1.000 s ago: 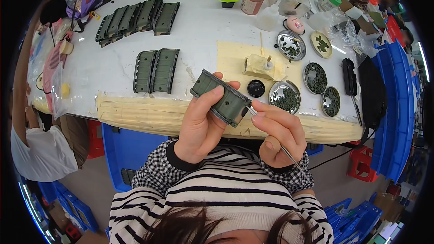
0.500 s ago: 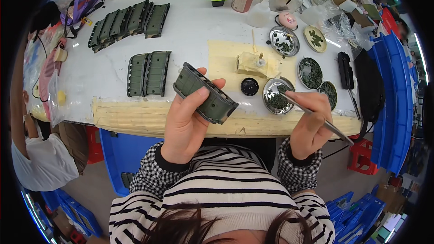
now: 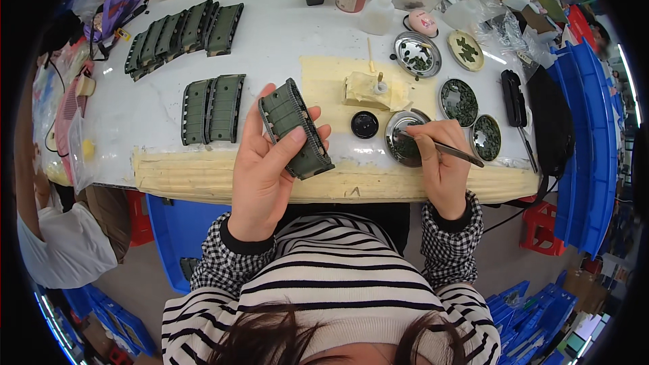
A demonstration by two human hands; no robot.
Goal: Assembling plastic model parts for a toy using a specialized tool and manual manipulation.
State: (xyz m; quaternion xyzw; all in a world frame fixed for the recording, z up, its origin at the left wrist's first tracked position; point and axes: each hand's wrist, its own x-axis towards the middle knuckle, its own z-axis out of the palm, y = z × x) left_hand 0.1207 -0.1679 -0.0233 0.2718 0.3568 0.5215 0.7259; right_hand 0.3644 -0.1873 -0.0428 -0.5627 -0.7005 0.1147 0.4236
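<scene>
L hand [image 3: 265, 169]: I see it clamped round a dark green ribbed part [image 3: 295, 128], thumb across the face, fingers behind; part held tilted above the table's near edge.
R hand [image 3: 443, 162]: pinched shut on thin metal tweezers [image 3: 441, 147]; tips dip into a round metal dish [image 3: 405, 137] just beside the hand.
Dish contents: too small to make out.
Table [image 3: 135, 105]: white top, tan strip along near edge.
Other green parts: pair [image 3: 213, 108] lying flat left of the L hand; a row [image 3: 182, 34] further back, overlapping, so I can't tell how many.
More dishes [image 3: 458, 101]: hold dark bits, detail unclear.
Black cap [image 3: 365, 124]: between part & dish.
Far R edge: blue bins [image 3: 595, 128] bent by the lens, partly cut off.
</scene>
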